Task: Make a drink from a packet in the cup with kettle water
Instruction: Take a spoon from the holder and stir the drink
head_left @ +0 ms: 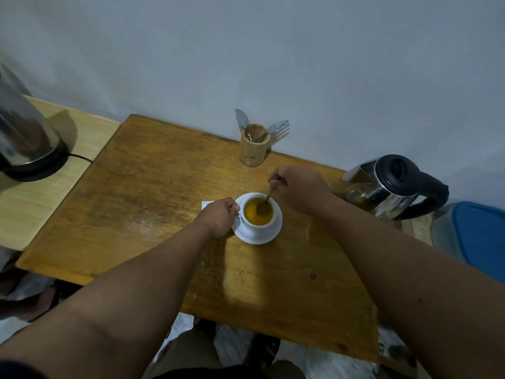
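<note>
A person stands over a wooden table (142, 203) and stirs a drink in a white cup (258, 214) that sits on a matching saucer (273, 233) near the table's middle. The right hand (299, 188) is closed in a pinch on the handle of a teaspoon (266, 202), whose bowl is dipped into the orange-yellow liquid that fills the cup nearly to the rim; the colour suggests the packet's powder and the kettle water are already in, and that mixing is the step in hand. The left hand (220, 217) is curled shut against the cup's left side, where the handle would be, apparently to keep cup and saucer from sliding as the spoon turns; whether its fingers go round the handle itself cannot be told. A white corner of paper (206, 205), possibly the packet, shows from behind that hand. The glass-and-steel kettle (388, 187) with a black lid and handle stands on the table's right edge, just beside the stirring arm, within easy reach. Against the wall a wooden cutlery holder (254, 149) keeps spoons and a fork upright. A second steel kettle (24, 135) rests on its base on a paler side table (54, 203) to the left, and a blue-lidded container (478, 236) stands at far right.
</note>
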